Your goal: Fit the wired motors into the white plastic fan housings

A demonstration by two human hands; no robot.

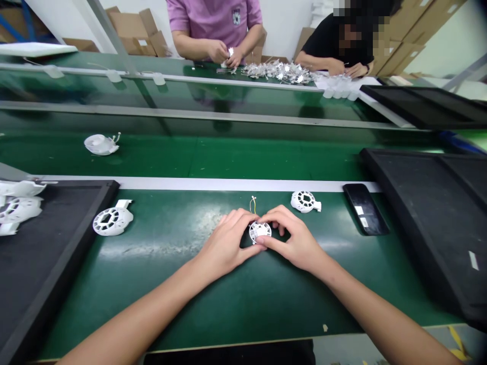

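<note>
Between my hands, low over the green bench, is a round white slotted plastic housing (pixel 261 232) with thin white and yellow wires (pixel 253 204) rising from its far side. My left hand (pixel 230 238) grips its left edge with thumb and fingers. From the other side, my right hand (pixel 291 235) holds it, the thumb lying on its face and the index finger at the far rim. A similar white housing with a tab (pixel 303 202) lies just beyond my right hand. Another tabbed housing (pixel 113 220) rests to the left, beside the black tray.
A black tray (pixel 81 253) with white parts stands left; another black tray (pixel 437 213) is right, beside a black phone (pixel 366 209). One white part (pixel 101 144) sits on the green belt (pixel 228 157). Two people work across it near a pile of small parts (pixel 279 72).
</note>
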